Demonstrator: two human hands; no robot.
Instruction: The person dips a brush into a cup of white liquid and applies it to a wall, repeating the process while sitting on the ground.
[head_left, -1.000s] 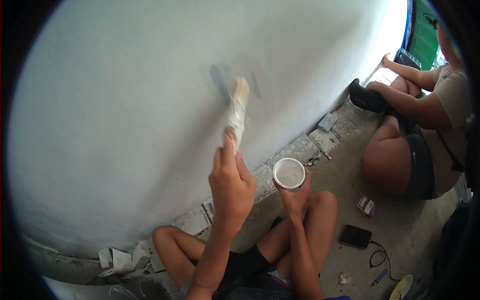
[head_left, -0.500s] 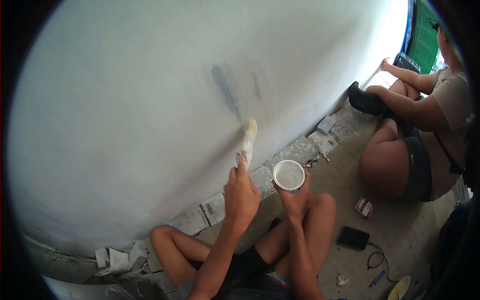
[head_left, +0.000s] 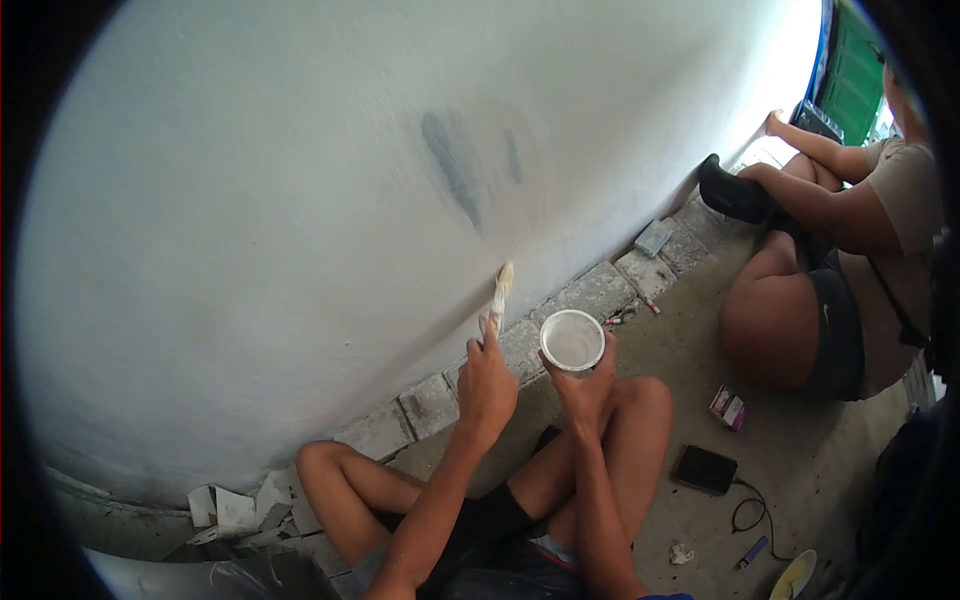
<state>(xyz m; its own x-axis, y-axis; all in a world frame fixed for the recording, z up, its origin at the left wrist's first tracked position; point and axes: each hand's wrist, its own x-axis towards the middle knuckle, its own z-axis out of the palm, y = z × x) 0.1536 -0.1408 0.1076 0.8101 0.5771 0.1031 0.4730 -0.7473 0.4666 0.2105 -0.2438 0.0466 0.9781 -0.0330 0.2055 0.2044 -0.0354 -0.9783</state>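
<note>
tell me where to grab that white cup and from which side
Grip the white cup round its side wall below the rim, coming from underneath. It stands upright, open mouth up, with what looks like whitish paint inside, so a grasp over the top would probably dip fingers or tip it. The right hand wraps it that way; the left hand holds the brush.

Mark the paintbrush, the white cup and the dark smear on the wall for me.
paintbrush (head_left: 499, 296): head view, on the handle just below the bristles.
white cup (head_left: 546, 350): head view, on its left rim.
dark smear (head_left: 452, 170): head view, middle of the larger streak.
</note>
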